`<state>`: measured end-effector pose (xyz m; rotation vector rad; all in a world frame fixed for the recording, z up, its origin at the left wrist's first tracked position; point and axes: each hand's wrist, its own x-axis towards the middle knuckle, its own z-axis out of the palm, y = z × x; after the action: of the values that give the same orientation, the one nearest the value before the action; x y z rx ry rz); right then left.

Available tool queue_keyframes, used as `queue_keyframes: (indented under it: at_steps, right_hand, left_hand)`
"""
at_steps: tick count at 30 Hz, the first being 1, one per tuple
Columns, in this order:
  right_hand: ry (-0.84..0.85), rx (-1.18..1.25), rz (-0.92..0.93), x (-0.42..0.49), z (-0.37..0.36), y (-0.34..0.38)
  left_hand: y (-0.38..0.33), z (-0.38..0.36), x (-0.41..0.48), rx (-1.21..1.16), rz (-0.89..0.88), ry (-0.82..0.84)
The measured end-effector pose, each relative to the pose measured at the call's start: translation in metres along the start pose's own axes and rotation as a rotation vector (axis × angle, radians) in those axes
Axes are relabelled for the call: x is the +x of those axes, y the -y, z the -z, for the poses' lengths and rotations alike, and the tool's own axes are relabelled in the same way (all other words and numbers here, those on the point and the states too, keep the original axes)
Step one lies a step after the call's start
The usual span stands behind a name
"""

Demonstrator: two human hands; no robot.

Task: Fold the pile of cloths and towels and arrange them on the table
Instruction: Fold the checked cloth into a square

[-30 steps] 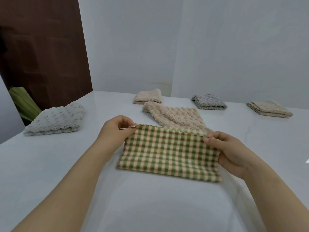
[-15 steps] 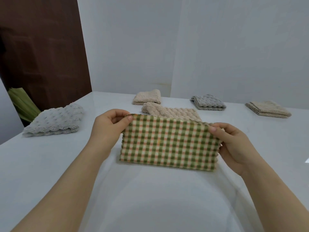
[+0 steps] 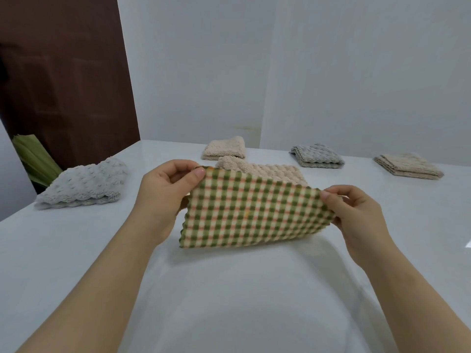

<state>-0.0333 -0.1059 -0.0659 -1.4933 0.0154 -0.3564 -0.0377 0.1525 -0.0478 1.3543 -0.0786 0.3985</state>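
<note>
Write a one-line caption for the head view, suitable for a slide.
Left hand and right hand pinch the top corners of a green checked cloth held over the white table.

Centre: checked cloth (image 3: 254,210) held over table (image 3: 76,263)
Behind it: spread towel (image 3: 270,169) laid flat
Far row: three folded towels (image 3: 316,156), set well apart
Left edge: lone towel (image 3: 84,182)

The left hand (image 3: 163,197) and right hand (image 3: 356,220) pinch the 2 top corners of a green checked cloth (image 3: 254,212), held up over the worktop (image 3: 229,301). Behind lies a beige towel (image 3: 267,169); farther back sit a folded beige cloth (image 3: 224,149), a folded grey cloth (image 3: 316,156) and a folded tan cloth (image 3: 407,165); a pale grey towel (image 3: 84,182) lies left.
</note>
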Motion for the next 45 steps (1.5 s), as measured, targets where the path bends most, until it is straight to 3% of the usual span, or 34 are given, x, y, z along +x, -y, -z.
queue_keyframes:
  at_steps: [3,5,7,11,14,18,24,29,32,34,38,45]
  right_hand:
    - [0.067,0.135,-0.035,-0.003,0.0,0.009]
    - [0.105,0.168,-0.067,-0.004,-0.001,0.012]
    - [0.12,0.122,-0.11,-0.004,-0.003,0.009]
    - [0.263,-0.042,-0.191,-0.006,-0.007,0.0]
    - [0.392,-0.204,-0.28,-0.007,-0.009,-0.008]
    - [0.448,-0.491,-0.285,-0.012,-0.015,-0.011]
    - [0.454,-0.807,-0.057,-0.014,-0.018,-0.013]
    - [0.214,-0.318,-0.087,-0.008,-0.013,-0.001]
    - [0.084,-0.459,0.145,-0.008,-0.01,-0.001]
    - [0.162,-0.599,0.323,-0.015,-0.015,0.001]
    - [0.483,-0.597,0.343,-0.027,-0.03,-0.001]
    - [0.406,-0.533,0.3,-0.028,-0.032,-0.001]
  left_hand:
    - [-0.006,0.0,0.002,-0.27,0.15,-0.016]
    - [-0.006,0.004,0.004,-0.249,0.24,-0.023]
    - [0.002,0.011,0.007,0.058,0.292,-0.05]
    - [0.025,0.029,0.014,0.802,0.142,-0.067]
    - [0.03,0.031,0.012,1.013,0.135,0.024]
    - [0.031,0.03,0.011,1.12,0.165,0.119]
    - [0.032,0.027,0.01,1.1,0.123,0.169]
    - [0.022,0.014,0.007,0.799,-0.089,0.088]
    - [0.012,-0.006,-0.008,0.688,-0.315,0.111]
    - [0.01,-0.018,-0.021,0.68,-0.463,0.231]
    - [0.019,-0.024,-0.032,0.699,-0.622,0.403]
    - [0.01,-0.022,-0.032,0.484,-0.635,0.229]
